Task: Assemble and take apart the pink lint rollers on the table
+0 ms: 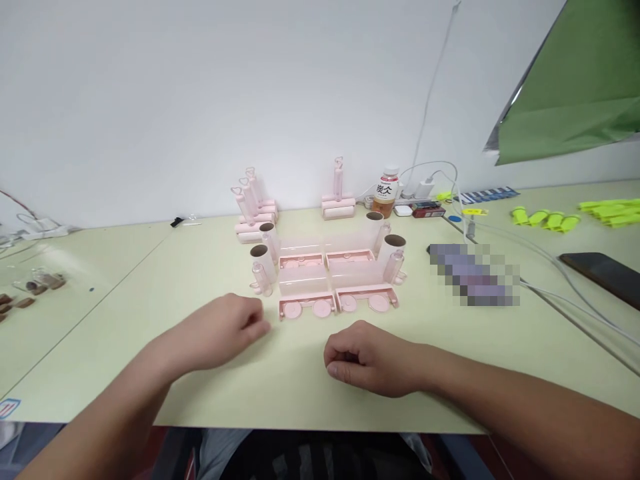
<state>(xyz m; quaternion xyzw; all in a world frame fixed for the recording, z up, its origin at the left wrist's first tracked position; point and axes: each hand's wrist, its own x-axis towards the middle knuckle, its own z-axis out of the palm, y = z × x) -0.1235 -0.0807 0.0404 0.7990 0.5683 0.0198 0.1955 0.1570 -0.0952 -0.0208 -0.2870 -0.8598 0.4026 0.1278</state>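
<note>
My left hand [226,331] rests on the pale green table [300,380] with its fingers curled in, nothing visible in it. My right hand [367,358] lies beside it as a loose fist, also with nothing showing. Just beyond both hands sit pink lint-roller parts: two flat pink bases [339,303], clear covers [325,275], white paper rolls [262,261] and small handles [395,265]. Assembled pink lint rollers [254,212] stand farther back, and one more assembled roller [339,198] is near the wall.
A drink bottle [386,191], a power strip with white cables [425,190] and small boxes line the back wall. A blurred patch [473,273] lies right of the parts. A dark phone [603,270] and yellow-green parts [545,218] are far right. Small brown items [30,290] sit far left.
</note>
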